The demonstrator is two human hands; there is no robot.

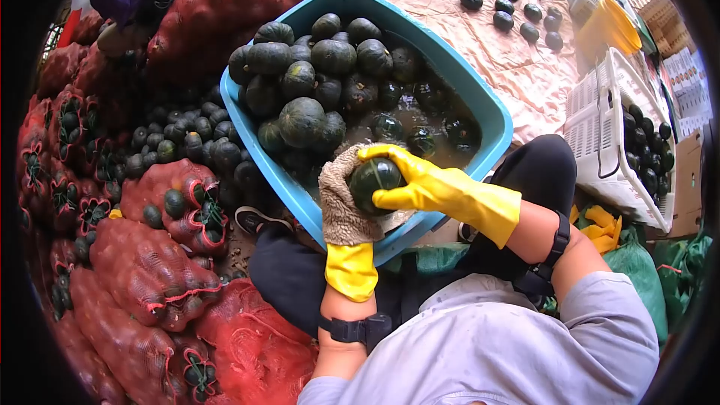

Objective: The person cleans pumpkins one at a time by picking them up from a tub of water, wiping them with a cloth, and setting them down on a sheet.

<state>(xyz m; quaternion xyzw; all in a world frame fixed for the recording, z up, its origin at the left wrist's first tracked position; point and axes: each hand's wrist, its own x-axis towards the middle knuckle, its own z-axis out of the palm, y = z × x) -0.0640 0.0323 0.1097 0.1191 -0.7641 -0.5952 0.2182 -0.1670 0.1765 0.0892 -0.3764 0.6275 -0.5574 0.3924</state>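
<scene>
Squash (374,186) is being held btwn both grips above tub's (499,124) near side: left part being cupped by L hand (341,191) in brown mitt (343,221), right part being clasped by R hand (424,184) in yellow glove (480,199). More squash (334,56) are being held in tub, piled far left, others being part-covered by murky water (450,156) at right.

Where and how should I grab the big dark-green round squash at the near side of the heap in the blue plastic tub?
Likely by the upper rounded flanks of that squash, from above: its top is uncovered, while neighbouring squashes crowd its lower sides.
</scene>
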